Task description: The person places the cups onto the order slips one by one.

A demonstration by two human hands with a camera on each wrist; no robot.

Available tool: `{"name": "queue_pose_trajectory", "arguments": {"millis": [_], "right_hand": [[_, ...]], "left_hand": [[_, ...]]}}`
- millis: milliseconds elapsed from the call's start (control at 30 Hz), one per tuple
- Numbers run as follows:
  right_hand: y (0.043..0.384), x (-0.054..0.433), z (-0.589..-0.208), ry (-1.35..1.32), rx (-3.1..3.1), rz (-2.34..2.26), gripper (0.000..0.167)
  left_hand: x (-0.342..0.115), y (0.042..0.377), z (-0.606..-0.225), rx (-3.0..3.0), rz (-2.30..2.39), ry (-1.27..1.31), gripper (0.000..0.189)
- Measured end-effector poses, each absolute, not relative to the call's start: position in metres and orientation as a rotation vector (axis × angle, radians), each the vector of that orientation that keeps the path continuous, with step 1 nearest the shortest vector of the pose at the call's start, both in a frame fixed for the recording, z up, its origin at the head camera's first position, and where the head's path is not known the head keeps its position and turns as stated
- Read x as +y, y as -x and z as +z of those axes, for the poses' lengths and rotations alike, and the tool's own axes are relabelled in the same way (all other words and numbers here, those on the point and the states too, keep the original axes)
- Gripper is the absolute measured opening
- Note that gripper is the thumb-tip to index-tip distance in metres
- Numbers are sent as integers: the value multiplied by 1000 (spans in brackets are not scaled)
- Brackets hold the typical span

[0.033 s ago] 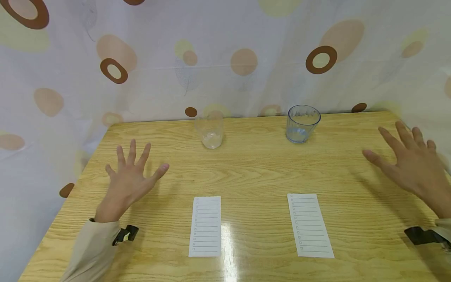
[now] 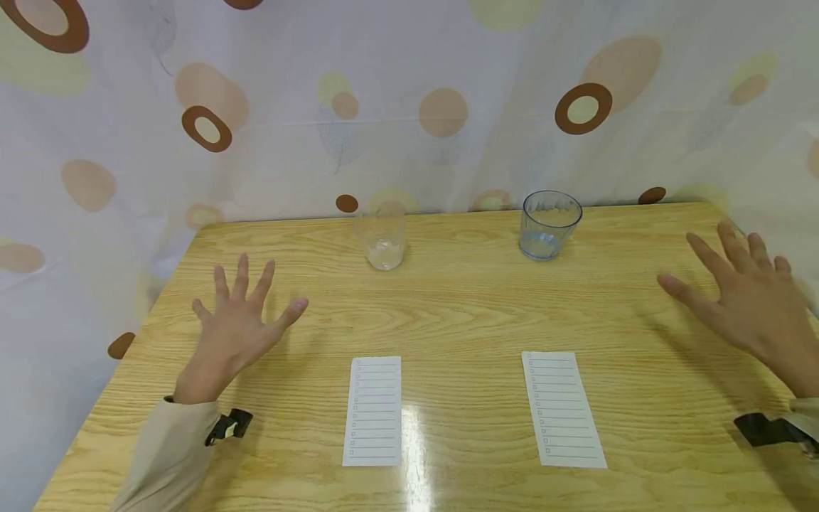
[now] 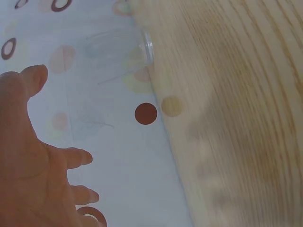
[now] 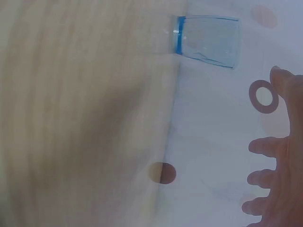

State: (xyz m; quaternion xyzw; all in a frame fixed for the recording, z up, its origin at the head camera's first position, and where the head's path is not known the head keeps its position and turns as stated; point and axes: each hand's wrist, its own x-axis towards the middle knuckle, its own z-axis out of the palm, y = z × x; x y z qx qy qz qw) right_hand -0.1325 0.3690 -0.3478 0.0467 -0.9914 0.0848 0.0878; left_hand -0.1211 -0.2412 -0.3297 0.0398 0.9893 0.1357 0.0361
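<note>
The person's left hand (image 2: pixel 233 331) is raised above the left part of the wooden table (image 2: pixel 461 306), with its fingers spread wide and nothing in its grip. The right hand (image 2: pixel 758 306) is raised above the right part, its fingers also spread and its grip without any object. Between the hands, near the far edge of the table, two cups stand upright and well apart: the clear cup (image 2: pixel 385 254) on the left, the bluish cup (image 2: pixel 541 243) on the right. Nearer to the person lie two lined papers, the left paper (image 2: pixel 374 412) and the right paper (image 2: pixel 566 412). Behind is a spotted cloth (image 2: pixel 384 43).
</note>
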Motion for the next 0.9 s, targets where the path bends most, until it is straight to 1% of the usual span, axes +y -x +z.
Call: {"name": "queue_pose_trajectory", "arguments": {"millis": [400,633,767,900], "right_hand": [[136,354,-335,-162,-2955,283,86],[137,346,-335,-199,-2979,315,85],[135,324,-333,-286,-2993,437,84],[128,289,-331,-409,-2966,554,86]], "left_hand": [[-235,123,-313,3066,373,-150,94],[-231,126,-312,3058,381,-159,95],[-228,134,-312,3062,498,-180,99],[-221,146,-311,3046,696,-203,102]]}}
